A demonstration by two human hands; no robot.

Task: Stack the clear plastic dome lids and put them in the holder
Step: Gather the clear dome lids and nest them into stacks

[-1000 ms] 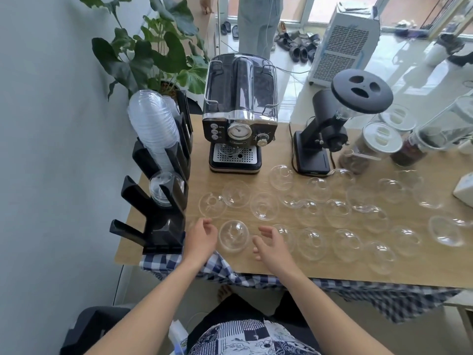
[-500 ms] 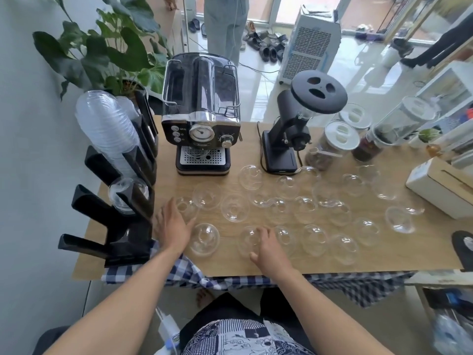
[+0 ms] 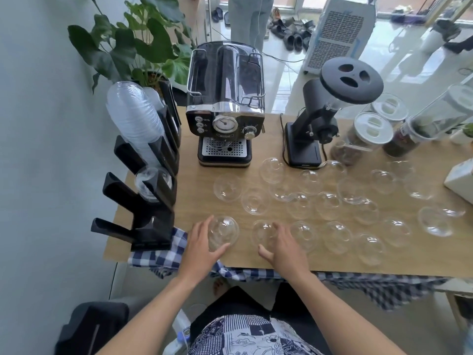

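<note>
Many clear dome lids [image 3: 330, 204] lie spread over the wooden table [image 3: 194, 203]. My left hand [image 3: 201, 243] curls around the front-left lid [image 3: 225, 231], thumb at its near rim and fingers over its far-left side. Just to the right, my right hand [image 3: 284, 248] rests on another lid [image 3: 262, 233], fingers over its dome and thumb at the near edge. The black slotted holder [image 3: 151, 226] stands on the table's left end. It carries a tall stack of lids [image 3: 133, 119] in an upper slot and a single lid [image 3: 151, 181] lower down.
An espresso machine [image 3: 225, 106] and a black grinder [image 3: 322, 116] stand at the back, with glass jars [image 3: 372, 131] to the right. A white box [image 3: 460, 179] sits at the right edge. A checked cloth [image 3: 163, 254] hangs over the near edge. A plant [image 3: 138, 44] rises behind the holder.
My left hand came back from a lid further away and closed around the front-left lid; that farther lid no longer lies in its place. My right hand stayed on its lid.
</note>
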